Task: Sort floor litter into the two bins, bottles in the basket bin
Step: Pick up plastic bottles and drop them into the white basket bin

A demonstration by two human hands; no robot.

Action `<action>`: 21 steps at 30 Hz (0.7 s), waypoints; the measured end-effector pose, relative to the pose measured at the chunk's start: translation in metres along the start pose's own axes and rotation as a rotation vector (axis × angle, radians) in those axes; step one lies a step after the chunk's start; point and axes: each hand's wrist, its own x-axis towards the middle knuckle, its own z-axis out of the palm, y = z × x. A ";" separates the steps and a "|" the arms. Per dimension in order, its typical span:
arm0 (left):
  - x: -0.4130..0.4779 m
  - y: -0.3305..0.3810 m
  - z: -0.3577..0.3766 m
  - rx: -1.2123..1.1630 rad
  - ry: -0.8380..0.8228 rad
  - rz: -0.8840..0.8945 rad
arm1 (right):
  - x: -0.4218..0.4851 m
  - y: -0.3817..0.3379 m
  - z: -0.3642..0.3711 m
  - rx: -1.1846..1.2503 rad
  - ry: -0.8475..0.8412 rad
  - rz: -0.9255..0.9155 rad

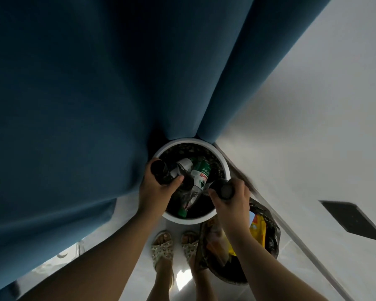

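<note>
Two dark bottles, one in each of my hands, both held over the bins in the lower middle of the frame.

1. My left hand (154, 190): fingers and thumb curled round the first dark bottle (161, 170), thumb lying across its side. The bottle is tilted, one end toward the upper left, above the left part of the basket bin's mouth.

2. My right hand (232, 198): fingers wrapped tight round the second dark bottle (223, 187), whose round end faces up at me. It hangs over the right-hand rim of the basket bin, just above the lined bin.

3. Basket bin (189, 219): round, white rim, dark lattice wall inside, standing at the foot of the curtain. Contents: a clear water bottle (201, 173) with a green-and-white label bearing red characters, and a green cap (182, 212) low in the bin by the lower rim. More clear plastic lies beneath, partly hidden by my left hand's bottle.

4. Lined bin (271, 231): black bag liner, to the lower right of the basket bin. I cannot tell whether the two touch. Contents: yellow and orange wrappers (257, 227).

5. Surroundings: blue curtain (96, 83) filling the upper left. White wall (313, 105) at the right, carrying a dark panel (354, 220). My feet in woven sandals (162, 246) at the bottom centre on a pale glossy floor (182, 276).
</note>
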 end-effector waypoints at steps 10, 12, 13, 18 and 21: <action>0.030 -0.032 0.028 0.234 -0.023 0.011 | 0.027 0.044 0.024 -0.164 -0.107 -0.056; 0.033 -0.043 0.031 0.363 -0.086 0.037 | 0.031 0.047 0.028 -0.195 -0.153 -0.097; 0.034 -0.049 0.032 0.438 -0.110 0.053 | 0.033 0.048 0.031 -0.221 -0.184 -0.112; 0.041 -0.075 0.034 0.730 -0.266 0.075 | 0.041 0.064 0.050 -0.358 -0.385 -0.035; 0.041 -0.081 0.034 0.765 -0.352 0.058 | 0.044 0.073 0.059 -0.410 -0.437 0.021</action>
